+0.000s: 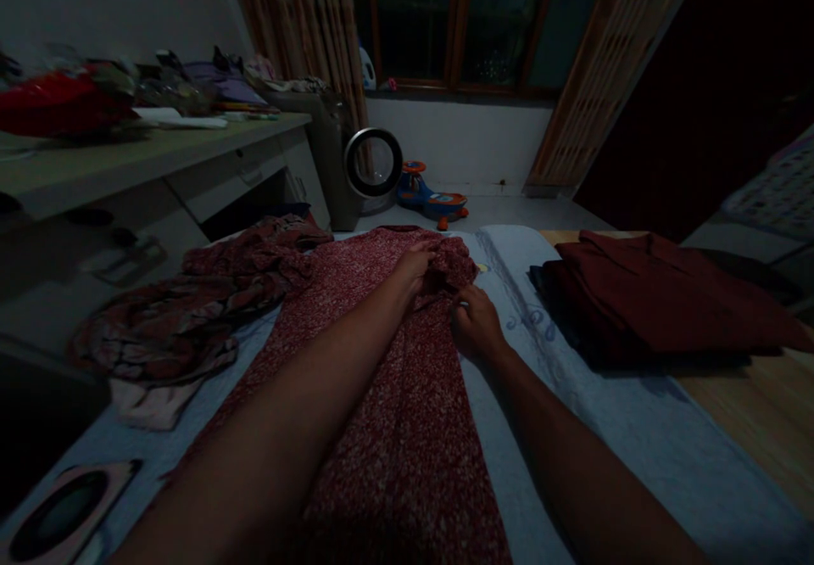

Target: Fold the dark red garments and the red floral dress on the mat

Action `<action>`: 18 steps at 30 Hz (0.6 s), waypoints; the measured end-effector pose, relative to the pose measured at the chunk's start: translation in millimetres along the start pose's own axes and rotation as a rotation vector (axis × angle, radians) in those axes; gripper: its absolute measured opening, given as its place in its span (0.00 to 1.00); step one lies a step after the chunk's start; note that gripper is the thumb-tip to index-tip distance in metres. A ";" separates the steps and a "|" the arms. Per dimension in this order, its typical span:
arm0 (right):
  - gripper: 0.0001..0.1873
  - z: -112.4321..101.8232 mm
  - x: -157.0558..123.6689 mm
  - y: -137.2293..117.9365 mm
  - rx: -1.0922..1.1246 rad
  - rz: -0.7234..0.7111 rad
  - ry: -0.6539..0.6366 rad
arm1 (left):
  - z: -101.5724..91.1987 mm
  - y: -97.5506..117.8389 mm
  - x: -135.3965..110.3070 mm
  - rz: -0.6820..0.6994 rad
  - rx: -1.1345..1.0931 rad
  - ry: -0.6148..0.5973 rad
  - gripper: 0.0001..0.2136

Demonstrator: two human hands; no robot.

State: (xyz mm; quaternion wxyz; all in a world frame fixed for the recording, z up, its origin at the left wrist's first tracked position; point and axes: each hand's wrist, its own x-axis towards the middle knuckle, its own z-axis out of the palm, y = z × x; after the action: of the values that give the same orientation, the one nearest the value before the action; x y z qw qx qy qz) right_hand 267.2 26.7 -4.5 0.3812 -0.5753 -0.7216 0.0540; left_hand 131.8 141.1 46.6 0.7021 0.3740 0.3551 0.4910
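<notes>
A long red dress with pale speckles [356, 293] lies spread over a light blue cloth [534, 429], its neckline at the far end. My left hand [416, 261] is closed on the bunched sleeve fabric at the dress's upper right. Just right of it and nearer to me, my right hand [476, 317] is a closed fist gripping the edge of the same sleeve. Part of the fabric between the hands is raised and crumpled. My left forearm crosses over the middle of the dress and hides some of it.
Folded dark red and black clothes [661, 293] are stacked on the right. Crumpled patterned clothes [171, 319] lie to the left. A cluttered counter with drawers [254, 145] runs along the left. A washing machine [374, 165] and a blue ride-on toy [432, 196] stand beyond.
</notes>
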 end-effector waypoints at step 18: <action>0.25 17.7 -7.5 -1.6 -0.180 -0.185 -0.221 | -95.3 117.1 -15.0 0.333 -0.110 0.165 0.16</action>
State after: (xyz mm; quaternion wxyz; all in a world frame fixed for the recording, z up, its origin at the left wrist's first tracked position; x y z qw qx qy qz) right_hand 255.5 26.0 -19.7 0.2498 -0.5288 -0.8110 0.0167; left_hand -4.4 171.5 106.2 0.5989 0.3471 0.3174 0.6481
